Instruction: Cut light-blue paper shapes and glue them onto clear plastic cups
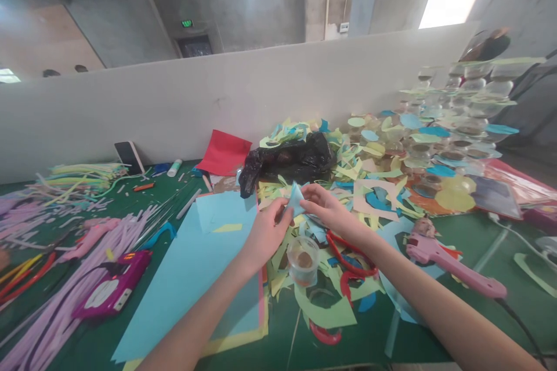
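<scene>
Both hands meet over the middle of the table around a small folded piece of light blue paper. My left hand pinches its left side, and my right hand pinches the right side. Just below them stands a clear plastic cup with something brownish inside. Red-handled scissors lie under my right forearm, their blades partly hidden among paper scraps. To the left of my left hand is a stack of paper with a light blue sheet on top.
A pink hot glue gun lies at the right, with its cord. Stacked clear cups with paper discs rise at the back right. A black plastic bag sits behind my hands. Lilac strips and a magenta device lie at the left.
</scene>
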Tool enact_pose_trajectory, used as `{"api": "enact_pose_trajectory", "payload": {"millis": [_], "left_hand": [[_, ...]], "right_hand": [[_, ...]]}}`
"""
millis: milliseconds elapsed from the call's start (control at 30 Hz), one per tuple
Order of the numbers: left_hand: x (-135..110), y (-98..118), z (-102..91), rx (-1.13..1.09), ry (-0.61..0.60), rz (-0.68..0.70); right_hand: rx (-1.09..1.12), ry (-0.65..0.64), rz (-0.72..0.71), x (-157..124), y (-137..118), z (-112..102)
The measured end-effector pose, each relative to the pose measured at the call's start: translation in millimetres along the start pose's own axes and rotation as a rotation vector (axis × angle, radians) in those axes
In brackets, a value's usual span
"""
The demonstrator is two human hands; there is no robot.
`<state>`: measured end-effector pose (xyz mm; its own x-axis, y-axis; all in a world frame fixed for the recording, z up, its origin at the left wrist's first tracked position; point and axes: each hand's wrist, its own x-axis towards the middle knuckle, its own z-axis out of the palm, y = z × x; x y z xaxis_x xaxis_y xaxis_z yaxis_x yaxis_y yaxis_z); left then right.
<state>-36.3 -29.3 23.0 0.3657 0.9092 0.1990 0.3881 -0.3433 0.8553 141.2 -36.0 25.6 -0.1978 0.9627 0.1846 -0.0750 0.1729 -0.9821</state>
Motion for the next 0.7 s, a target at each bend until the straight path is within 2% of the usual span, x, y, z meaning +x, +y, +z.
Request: {"api": "enact_pose_trajectory", "payload": {"millis": [133, 300, 700], "left_hand": [[-2.2, 3.9, -0.9, 0.090, 0.008, 0.057], [-3.3, 7.3, -1.6, 0.124, -0.035, 0.085], [-0.5, 5.8, -5.4, 0.169, -0.065, 0.042]], "right_hand": [[-0.030, 0.021, -0.037, -1.2, -4.1, 0.8], [-0.058, 0.072, 0.001, -3.7, -7.6, -0.3], [-0.041, 0.119, 0.029, -0.7, -2.5, -1.5]]}}
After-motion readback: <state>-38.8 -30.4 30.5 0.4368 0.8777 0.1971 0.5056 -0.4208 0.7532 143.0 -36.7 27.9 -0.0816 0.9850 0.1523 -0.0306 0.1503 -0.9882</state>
